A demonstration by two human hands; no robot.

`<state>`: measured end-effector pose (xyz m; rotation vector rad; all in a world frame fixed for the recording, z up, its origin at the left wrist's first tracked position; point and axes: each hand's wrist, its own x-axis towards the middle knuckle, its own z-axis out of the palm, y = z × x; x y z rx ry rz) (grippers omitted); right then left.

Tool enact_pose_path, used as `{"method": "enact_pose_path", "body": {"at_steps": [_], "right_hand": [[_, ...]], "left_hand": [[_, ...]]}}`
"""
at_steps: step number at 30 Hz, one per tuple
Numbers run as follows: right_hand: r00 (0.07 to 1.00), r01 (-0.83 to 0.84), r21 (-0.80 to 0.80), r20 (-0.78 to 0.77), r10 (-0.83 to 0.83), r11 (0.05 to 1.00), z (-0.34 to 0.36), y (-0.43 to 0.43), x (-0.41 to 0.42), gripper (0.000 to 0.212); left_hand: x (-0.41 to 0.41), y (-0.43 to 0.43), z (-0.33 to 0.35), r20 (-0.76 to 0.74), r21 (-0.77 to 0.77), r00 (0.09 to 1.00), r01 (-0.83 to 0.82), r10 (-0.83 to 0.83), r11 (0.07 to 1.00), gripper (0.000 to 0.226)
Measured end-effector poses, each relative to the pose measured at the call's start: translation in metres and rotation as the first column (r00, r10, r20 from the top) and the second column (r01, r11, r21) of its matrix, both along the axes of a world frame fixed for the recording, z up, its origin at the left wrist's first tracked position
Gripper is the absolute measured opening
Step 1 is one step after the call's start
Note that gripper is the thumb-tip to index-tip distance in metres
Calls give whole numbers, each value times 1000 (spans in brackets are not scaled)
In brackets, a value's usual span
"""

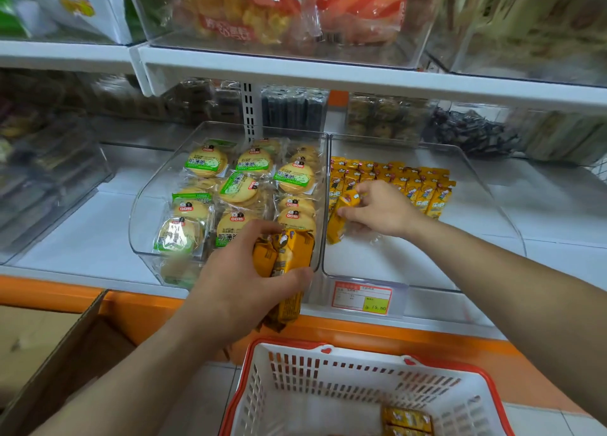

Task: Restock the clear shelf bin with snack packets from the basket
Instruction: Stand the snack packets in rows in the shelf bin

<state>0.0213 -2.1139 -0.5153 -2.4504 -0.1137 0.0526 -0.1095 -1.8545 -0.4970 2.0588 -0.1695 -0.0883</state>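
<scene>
Your left hand (249, 271) grips a bundle of yellow snack packets (284, 255), fingers clamped round it, above the shelf edge. Your right hand (377, 209), inside the clear bin (427, 281), pinches one packet (341, 215). The basket (262, 386) below holds a few more.

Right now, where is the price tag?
In the head view, the price tag sits right of centre on the shelf's front edge, just below the clear bin with yellow packets and above the basket.
</scene>
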Motion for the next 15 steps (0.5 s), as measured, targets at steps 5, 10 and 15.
{"method": "enact_pose_path", "body": {"at_steps": [5, 10, 15], "right_hand": [[977, 123, -167, 195, -90, 978, -7, 18, 16, 54], [993, 55, -128, 110, -41, 990, -6, 12, 25, 57], [960, 153, -215, 265, -93, 964, -9, 13, 23, 48]], "left_hand": [[0, 0, -1, -5, -9, 1000, 10, -10, 1000, 50], [2, 1, -4, -23, -38, 1000, -5, 4, 999, 53], [3, -1, -1, -23, -61, 1000, -14, 13, 998, 52]]}}
